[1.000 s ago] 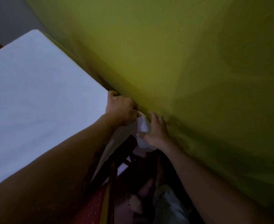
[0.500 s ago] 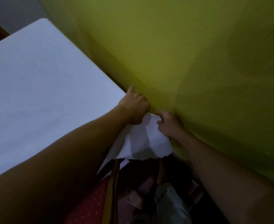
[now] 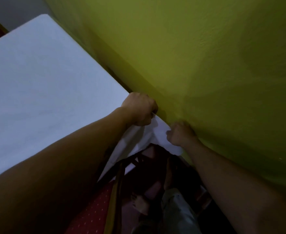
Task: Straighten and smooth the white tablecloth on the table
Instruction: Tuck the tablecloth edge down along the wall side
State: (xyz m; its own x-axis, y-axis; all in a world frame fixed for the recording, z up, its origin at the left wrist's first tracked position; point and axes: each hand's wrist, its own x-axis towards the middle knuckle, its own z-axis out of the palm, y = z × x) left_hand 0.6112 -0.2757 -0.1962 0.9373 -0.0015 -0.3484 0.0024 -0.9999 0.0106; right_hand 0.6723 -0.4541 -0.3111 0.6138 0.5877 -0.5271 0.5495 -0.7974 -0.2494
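Note:
The white tablecloth (image 3: 42,85) lies flat over the table on the left, its near right corner hanging down beside the green wall. My left hand (image 3: 139,109) is clenched on the cloth at the table's corner, close to the wall. My right hand (image 3: 179,133) grips the hanging flap lower down, against the wall. Between the two hands the cloth is stretched into a taut white panel (image 3: 157,132). Below the flap its scalloped edge falls toward the chair.
A green wall (image 3: 206,65) runs close along the table's right side. A red dotted chair seat (image 3: 91,211) with a dark wooden frame (image 3: 139,159) stands below the corner. My bare foot (image 3: 139,204) and a trouser leg show on the floor.
Both hands have shifted right along the wall with the corner flap. The right hand has dropped lower, and the flap is pulled tighter between the hands.

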